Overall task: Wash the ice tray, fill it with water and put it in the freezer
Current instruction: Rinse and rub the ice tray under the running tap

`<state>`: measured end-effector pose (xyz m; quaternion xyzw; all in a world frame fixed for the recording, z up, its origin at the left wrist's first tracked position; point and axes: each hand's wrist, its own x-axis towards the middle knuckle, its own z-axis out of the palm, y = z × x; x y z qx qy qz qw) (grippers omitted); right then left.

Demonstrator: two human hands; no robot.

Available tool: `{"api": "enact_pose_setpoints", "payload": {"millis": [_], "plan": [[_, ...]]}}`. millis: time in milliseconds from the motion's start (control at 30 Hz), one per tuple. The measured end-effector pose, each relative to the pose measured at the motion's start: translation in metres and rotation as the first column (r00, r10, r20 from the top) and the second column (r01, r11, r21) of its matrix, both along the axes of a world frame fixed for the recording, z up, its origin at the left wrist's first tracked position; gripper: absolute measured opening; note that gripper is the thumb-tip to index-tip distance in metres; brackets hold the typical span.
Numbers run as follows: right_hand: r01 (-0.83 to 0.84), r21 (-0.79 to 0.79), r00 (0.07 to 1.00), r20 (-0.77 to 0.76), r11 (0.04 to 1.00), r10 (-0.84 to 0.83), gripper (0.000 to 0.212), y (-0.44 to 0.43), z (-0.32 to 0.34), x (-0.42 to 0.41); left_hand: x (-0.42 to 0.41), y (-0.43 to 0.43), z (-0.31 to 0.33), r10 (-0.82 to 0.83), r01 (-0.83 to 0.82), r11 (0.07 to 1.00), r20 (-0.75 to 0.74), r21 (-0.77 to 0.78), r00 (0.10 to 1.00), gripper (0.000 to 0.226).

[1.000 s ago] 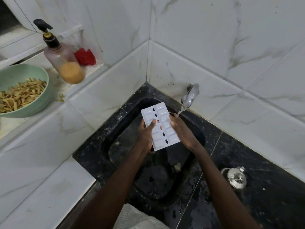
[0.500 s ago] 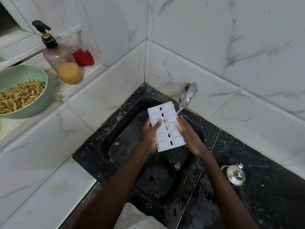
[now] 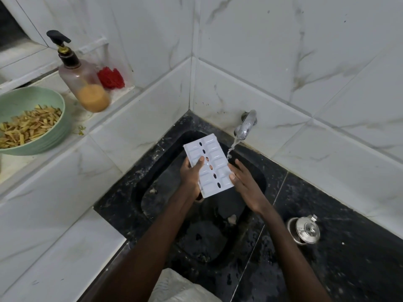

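A white ice tray (image 3: 214, 158) with a row of oval holes down its middle is tilted up over the black sink (image 3: 152, 179). My left hand (image 3: 192, 175) grips its left edge, thumb on the face and fingers behind. My right hand (image 3: 244, 182) holds the tray's right edge, with the thumb at the edge and the fingers stretched out. A thin stream of water runs from the chrome tap (image 3: 245, 125) and lands on my right fingers beside the tray.
On the white tiled ledge at the left stand a green bowl (image 3: 56, 99) of yellow strips, a pump soap bottle (image 3: 84, 83) and a red scrubber (image 3: 111, 78). A steel lidded pot (image 3: 305, 231) sits on the black counter at the right. White cloth (image 3: 181, 288) lies at the bottom.
The tray and both hands have shifted slightly left, away from the tap. The stream, which met the tray's right edge, now falls just right of it onto my right fingers.
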<state>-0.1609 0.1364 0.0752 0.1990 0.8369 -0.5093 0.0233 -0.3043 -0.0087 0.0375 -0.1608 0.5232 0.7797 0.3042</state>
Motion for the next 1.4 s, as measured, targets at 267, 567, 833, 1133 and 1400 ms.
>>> {"api": "enact_pose_setpoints", "payload": {"millis": [267,567,833,1133,1400], "plan": [[0.103,0.038,0.994,0.044,0.994,-0.105,0.067,0.003,-0.016,0.022,0.015,0.0,-0.009,-0.103,0.098,0.99,-0.038,-0.098,0.994,0.037],[0.057,0.369,0.998,-0.014,0.928,-0.056,0.055,0.043,0.001,-0.045,0.031,0.006,0.01,-0.206,0.202,0.978,-0.105,-0.045,0.973,0.037],[0.107,0.47,0.994,-0.041,0.876,-0.1,0.037,0.05,-0.013,-0.074,0.033,0.006,0.019,-0.265,0.259,0.964,-0.17,-0.054,0.949,0.033],[0.052,0.488,0.994,0.063,0.871,-0.094,0.056,0.041,-0.011,-0.082,0.038,0.009,0.019,-0.317,0.311,0.948,-0.203,-0.065,0.926,0.041],[0.053,0.58,0.975,0.145,0.813,-0.167,0.047,0.046,-0.007,-0.077,0.034,0.009,0.013,-0.315,0.303,0.949,-0.211,-0.087,0.925,0.043]]}}
